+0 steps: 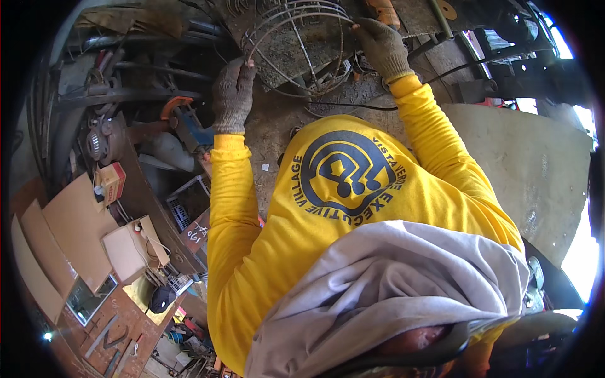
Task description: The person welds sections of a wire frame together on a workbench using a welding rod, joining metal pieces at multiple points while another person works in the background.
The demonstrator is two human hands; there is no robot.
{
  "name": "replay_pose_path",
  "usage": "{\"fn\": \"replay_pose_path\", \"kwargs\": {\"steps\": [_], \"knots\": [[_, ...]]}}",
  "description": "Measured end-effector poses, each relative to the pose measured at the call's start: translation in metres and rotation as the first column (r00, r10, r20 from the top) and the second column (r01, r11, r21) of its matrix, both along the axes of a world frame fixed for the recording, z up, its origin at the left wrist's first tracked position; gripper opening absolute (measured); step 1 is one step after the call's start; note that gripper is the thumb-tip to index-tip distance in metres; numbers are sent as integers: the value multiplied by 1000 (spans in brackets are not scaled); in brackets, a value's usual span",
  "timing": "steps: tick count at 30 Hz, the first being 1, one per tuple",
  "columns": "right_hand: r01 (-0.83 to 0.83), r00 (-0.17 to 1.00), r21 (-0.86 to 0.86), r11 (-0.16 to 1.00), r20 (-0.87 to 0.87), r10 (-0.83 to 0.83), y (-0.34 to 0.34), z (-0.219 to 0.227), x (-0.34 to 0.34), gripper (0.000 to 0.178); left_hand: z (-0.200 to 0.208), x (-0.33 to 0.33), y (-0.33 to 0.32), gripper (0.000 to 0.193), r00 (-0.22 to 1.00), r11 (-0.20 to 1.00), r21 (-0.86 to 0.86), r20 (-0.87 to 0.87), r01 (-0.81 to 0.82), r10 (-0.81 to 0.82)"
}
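Both of my hands wear grey-brown knit work gloves and hold a round wire frame [303, 49] made of bent metal rings joined by crossing rods. My left hand [233, 97] is closed at the frame's left side, fingers together by the rim. On the opposite side, my right hand [382, 50] grips the rim near its upper right. The frame is held over the edge of a dark, worn work surface [268, 69], and its far part runs toward the top of the view. Yellow sleeves cover both arms.
An orange tool [383, 12] lies beyond my right hand. Black cable [466, 68] runs across the right side, above a large curved metal sheet [523, 164]. At left are an orange-and-blue power tool [189, 123], metal bars [135, 94], a small red box [112, 183] and cardboard [79, 230].
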State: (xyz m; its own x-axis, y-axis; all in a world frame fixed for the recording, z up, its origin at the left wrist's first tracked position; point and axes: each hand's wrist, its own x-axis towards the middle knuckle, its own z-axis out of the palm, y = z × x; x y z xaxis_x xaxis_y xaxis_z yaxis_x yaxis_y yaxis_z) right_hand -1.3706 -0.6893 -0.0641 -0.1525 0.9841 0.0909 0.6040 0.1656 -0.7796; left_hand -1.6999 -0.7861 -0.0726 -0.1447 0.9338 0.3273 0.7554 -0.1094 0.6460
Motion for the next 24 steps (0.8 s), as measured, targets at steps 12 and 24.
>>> {"fn": "replay_pose_path", "kwargs": {"steps": [12,24], "knots": [[230,969,186,955,45,-242,-2,-18,1,37,-26,-3,13,27,945,995,-73,324,62,-35],[287,920,-20,958,-272,-282,-9,-18,4,26,-39,24,3,26,905,996,-78,426,32,4]]}}
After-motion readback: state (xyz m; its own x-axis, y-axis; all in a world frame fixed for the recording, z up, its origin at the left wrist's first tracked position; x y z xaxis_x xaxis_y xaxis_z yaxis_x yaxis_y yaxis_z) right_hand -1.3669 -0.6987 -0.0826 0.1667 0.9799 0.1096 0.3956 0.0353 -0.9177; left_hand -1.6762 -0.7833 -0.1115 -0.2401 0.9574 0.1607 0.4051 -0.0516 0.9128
